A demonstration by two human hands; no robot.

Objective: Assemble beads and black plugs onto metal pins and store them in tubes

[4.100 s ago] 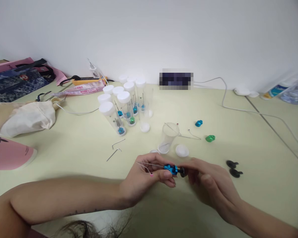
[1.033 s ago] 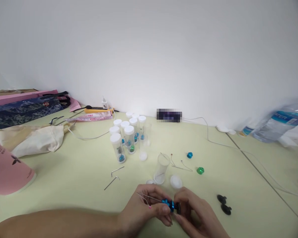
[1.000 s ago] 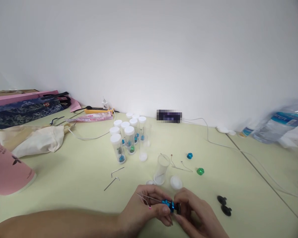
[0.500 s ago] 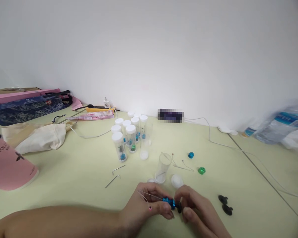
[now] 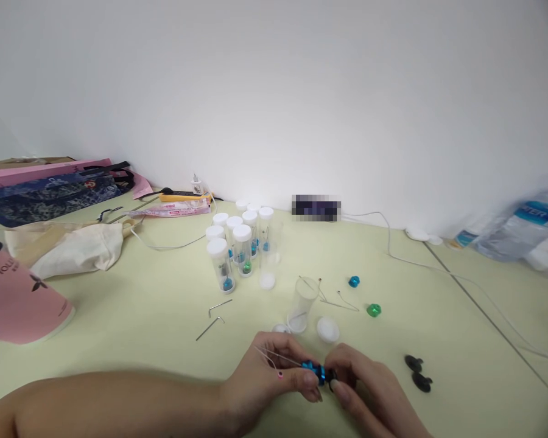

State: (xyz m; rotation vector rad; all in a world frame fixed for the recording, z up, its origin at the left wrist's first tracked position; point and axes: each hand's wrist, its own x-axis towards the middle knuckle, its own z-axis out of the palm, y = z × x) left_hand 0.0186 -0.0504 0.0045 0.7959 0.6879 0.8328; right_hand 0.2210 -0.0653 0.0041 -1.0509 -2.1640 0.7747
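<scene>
My left hand pinches a small blue metal spool-like part between thumb and fingers. A thin wire with a pink-ringed loop end runs from the part back over that hand. At the part's right end is a black round piece, which the thumb and fingertips of my right hand grip, partly covering it. Just beyond my hands stand an uncapped clear tube and a white cap lying on the table.
Several white-capped clear tubes with coloured pieces stand beyond. Two hex keys, loose wires, a blue piece, a green piece and two black pieces lie around. A pink cup is at left.
My right thumb and fingertips have closed in on the black piece at the blue part's end. My left hand keeps its hold. The view has shifted slightly.
</scene>
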